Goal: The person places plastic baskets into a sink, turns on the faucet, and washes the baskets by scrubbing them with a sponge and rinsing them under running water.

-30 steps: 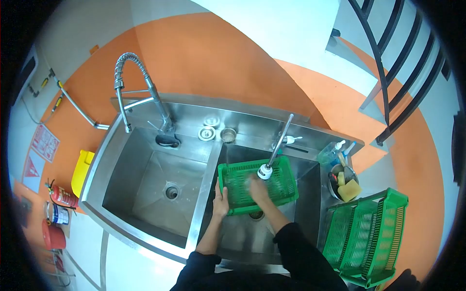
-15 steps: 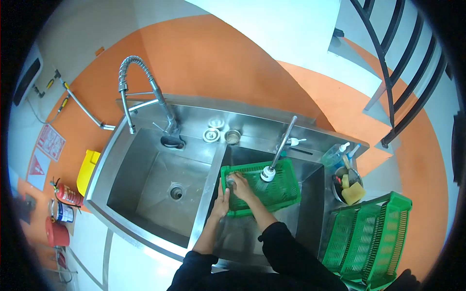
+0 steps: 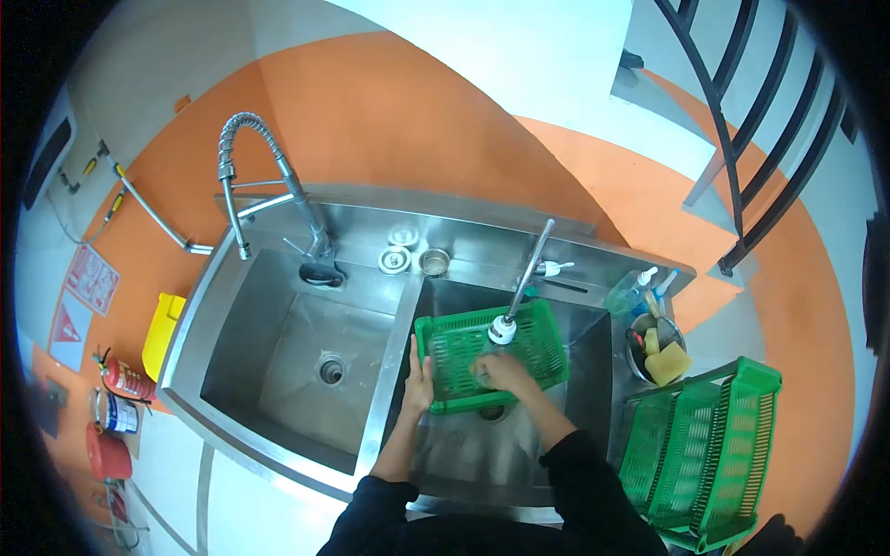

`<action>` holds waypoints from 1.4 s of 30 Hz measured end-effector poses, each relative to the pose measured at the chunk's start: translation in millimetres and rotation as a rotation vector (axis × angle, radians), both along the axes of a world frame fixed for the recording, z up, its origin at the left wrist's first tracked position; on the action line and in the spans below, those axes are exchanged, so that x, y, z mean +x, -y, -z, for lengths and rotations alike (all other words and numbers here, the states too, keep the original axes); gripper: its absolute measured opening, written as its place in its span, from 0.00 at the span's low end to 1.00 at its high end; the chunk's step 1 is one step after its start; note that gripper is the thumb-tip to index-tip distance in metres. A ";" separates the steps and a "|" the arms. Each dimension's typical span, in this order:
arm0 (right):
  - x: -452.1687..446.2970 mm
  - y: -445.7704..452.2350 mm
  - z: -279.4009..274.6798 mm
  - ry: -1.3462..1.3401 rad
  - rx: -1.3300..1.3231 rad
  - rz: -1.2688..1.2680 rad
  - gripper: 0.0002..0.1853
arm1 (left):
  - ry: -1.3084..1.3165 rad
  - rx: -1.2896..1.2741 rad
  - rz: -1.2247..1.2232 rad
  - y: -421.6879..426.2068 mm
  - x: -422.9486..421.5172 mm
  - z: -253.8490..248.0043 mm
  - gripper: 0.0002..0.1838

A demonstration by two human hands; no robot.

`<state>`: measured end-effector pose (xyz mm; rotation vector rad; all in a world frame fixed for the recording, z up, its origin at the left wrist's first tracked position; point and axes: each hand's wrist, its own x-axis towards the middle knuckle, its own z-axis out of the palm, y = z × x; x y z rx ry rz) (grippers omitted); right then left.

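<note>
A green plastic basket (image 3: 454,324) lies tilted in the right sink basin, beneath a faucet with a white nozzle (image 3: 502,330). My left hand (image 3: 419,387) grips the basket at its left end wall, fingers along the outside. Inside the basket, just below the nozzle, my right hand (image 3: 506,372) is closed with its fingers curled down. Whatever it may hold is hidden by the hand and the blur of water.
The left basin (image 3: 287,371) has a spring faucet (image 3: 297,185) behind it. Drain strainers (image 3: 394,259) sit on the back ledge. To the right are a bowl with sponges (image 3: 667,364), a spray bottle (image 3: 630,292) and several stacked green baskets (image 3: 709,445).
My right hand has moved from the basket's left end rightward to beneath the nozzle. My left hand stays at the left end. The whole view has shifted slightly.
</note>
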<state>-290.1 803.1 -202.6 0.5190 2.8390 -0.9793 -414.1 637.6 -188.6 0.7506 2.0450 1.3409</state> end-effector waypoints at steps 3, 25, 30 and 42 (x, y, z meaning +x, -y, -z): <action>-24.4 38.8 6.0 -0.273 -0.063 0.092 0.20 | -0.039 -0.027 -0.033 -3.6 0.8 16.3 0.30; -9.4 -60.8 34.7 -0.287 0.722 1.037 0.07 | -0.323 -0.163 0.228 -14.0 -11.7 34.7 0.50; -19.0 -41.0 51.0 -0.693 -0.192 0.723 0.10 | -0.237 -0.275 0.267 -16.2 -10.4 24.9 0.51; -25.4 42.7 40.3 -0.670 0.089 0.926 0.17 | -0.228 -0.205 0.262 17.2 9.5 36.0 0.51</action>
